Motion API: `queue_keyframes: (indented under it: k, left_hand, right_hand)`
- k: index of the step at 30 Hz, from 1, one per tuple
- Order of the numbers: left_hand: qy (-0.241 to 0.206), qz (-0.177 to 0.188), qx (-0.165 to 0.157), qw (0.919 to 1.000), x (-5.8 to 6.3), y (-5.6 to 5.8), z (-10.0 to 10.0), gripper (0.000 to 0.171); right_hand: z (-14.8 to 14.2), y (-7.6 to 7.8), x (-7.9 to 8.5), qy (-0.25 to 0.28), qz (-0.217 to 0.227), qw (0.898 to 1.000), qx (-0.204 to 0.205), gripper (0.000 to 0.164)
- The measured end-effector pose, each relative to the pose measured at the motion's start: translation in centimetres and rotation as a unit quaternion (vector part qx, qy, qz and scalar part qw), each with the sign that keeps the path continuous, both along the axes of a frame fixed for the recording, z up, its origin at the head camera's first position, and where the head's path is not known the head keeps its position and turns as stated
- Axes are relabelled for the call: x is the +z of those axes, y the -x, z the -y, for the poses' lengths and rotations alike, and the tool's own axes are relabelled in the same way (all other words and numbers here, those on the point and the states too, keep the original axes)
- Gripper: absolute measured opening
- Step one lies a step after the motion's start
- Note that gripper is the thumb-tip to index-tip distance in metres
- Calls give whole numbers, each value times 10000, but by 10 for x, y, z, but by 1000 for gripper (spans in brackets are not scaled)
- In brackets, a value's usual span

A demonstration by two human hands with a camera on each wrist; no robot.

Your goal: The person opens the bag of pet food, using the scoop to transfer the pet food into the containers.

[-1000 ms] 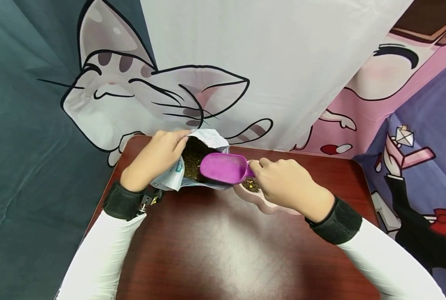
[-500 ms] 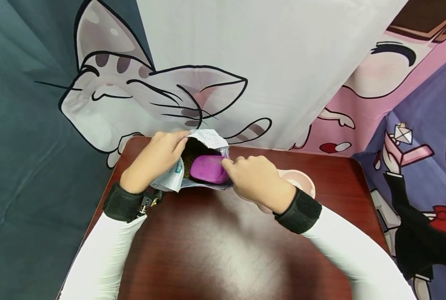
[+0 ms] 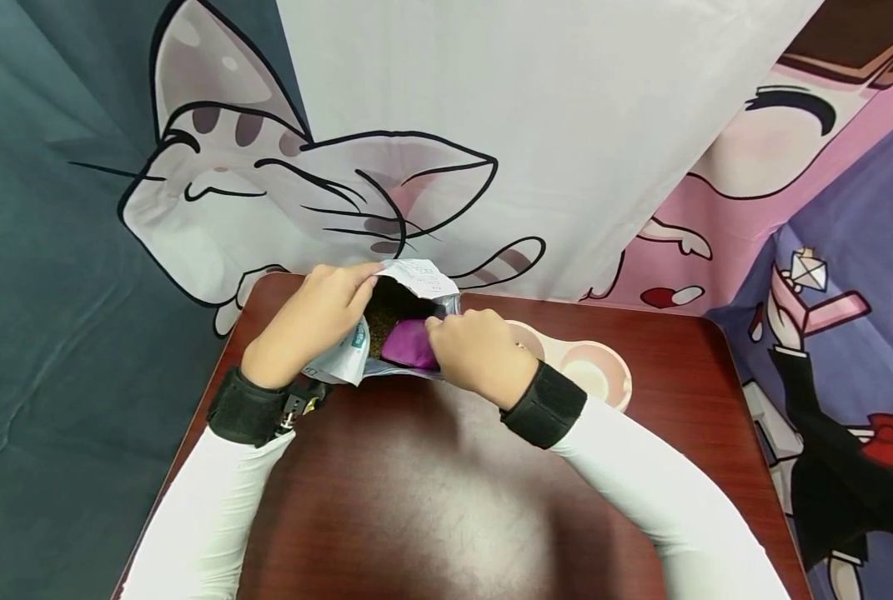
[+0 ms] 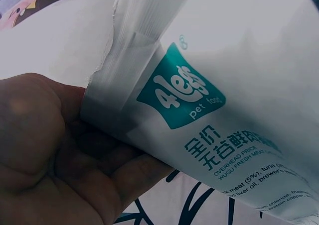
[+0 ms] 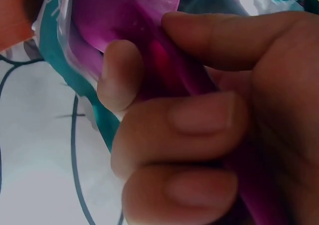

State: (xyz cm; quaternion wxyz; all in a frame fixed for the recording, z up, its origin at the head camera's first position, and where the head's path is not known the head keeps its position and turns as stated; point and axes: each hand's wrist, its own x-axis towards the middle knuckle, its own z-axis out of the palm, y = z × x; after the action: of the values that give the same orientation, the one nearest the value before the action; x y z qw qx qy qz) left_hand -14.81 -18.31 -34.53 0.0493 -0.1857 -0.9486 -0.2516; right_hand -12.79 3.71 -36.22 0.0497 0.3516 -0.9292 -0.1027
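My left hand [image 3: 311, 321] grips the upper edge of a white pet food bag [image 4: 199, 100] with a teal "4Legs" logo. Its fingers pass behind the bag in the left wrist view. The bag's mouth gapes toward me, showing brown kibble [image 3: 382, 325] inside. My right hand [image 3: 484, 354] holds a purple scoop [image 3: 408, 345] by its handle at the bag's right side. In the right wrist view, thumb and fingers curl round the handle, and the scoop's bowl [image 5: 124, 11] lies within the bag opening. Part of the scoop is hidden by the hand.
A pale pink double pet bowl [image 3: 613, 367] stands right of the bag, partly behind my right hand and wrist. The reddish-brown table [image 3: 431, 500] ends at a cartoon-printed curtain [image 3: 551, 125] behind. A black band wraps each wrist.
My right hand has moved left, carrying the scoop deeper into the bag and uncovering more of the pink bowl. The left hand stays on the bag edge.
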Motion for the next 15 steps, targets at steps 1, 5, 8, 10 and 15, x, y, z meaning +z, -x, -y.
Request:
queue_keyframes:
  k: [1, 5, 8, 10, 15]
  left_hand:
    - [-7, -6, -2, 10000, -1, 0, 0, 35]
    - [-29, -16, -6, 10000, -2, 0, 0, 35]
    - [-42, -15, -19, 10000, -1, 0, 0, 36]
    - [-47, -16, -38, 10000, -2, -1, 0, 36]
    - [-112, -67, -19, 9999, -3, -1, 0, 36]
  right_hand:
    - [3, 1, -3, -27, 26, 10000, -37, 7]
    - [13, 6, -10, -233, 180, 9994, -163, 10]
    - [18, 8, -14, -281, 272, 9990, -202, 11]
    - [20, 9, -16, -270, 315, 9988, -242, 12]
    - [26, 10, -20, -253, 292, 9987, -331, 14]
